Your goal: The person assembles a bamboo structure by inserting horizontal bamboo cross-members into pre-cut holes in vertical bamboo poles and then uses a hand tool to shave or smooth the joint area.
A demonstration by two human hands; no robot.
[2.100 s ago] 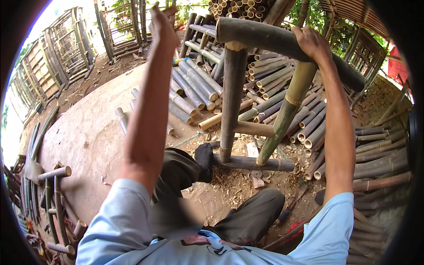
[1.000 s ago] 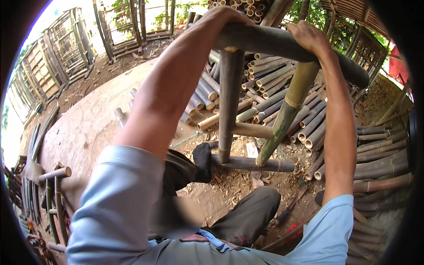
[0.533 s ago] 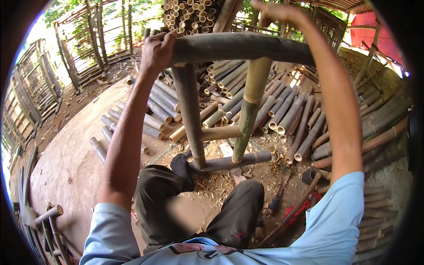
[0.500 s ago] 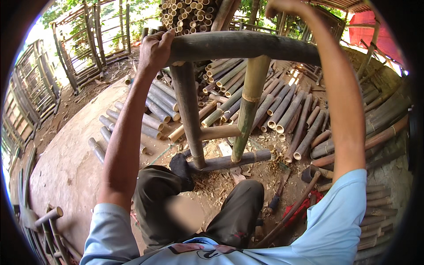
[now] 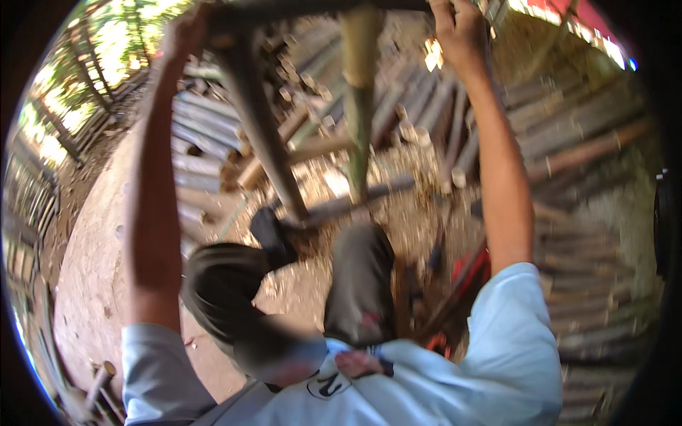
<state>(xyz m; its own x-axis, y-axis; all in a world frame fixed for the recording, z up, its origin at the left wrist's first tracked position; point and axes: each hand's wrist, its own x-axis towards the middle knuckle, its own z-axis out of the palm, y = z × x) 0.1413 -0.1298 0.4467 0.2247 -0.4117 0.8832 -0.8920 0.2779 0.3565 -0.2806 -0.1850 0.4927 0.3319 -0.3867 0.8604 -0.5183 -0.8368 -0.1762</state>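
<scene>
A bamboo frame stands in front of me: a dark thick top pole, two uprights, a short rung between them and a base pole on the ground. My left hand, blurred, is closed round the top pole's left end. At the other end, my right hand has its fingers wrapped over the pole. The top pole is partly cut off by the picture's upper edge. Beside the left end of the base pole rests my dark-covered foot.
Cut bamboo lengths lie in piles beyond the frame and to its left. Longer poles and a stack of bamboo pieces fill the right side. Shavings cover the ground round the base. A red thing lies right of my knees.
My right hand has come down from above the top pole and taken hold of its right end. The view has shifted, so the frame appears higher and further left.
</scene>
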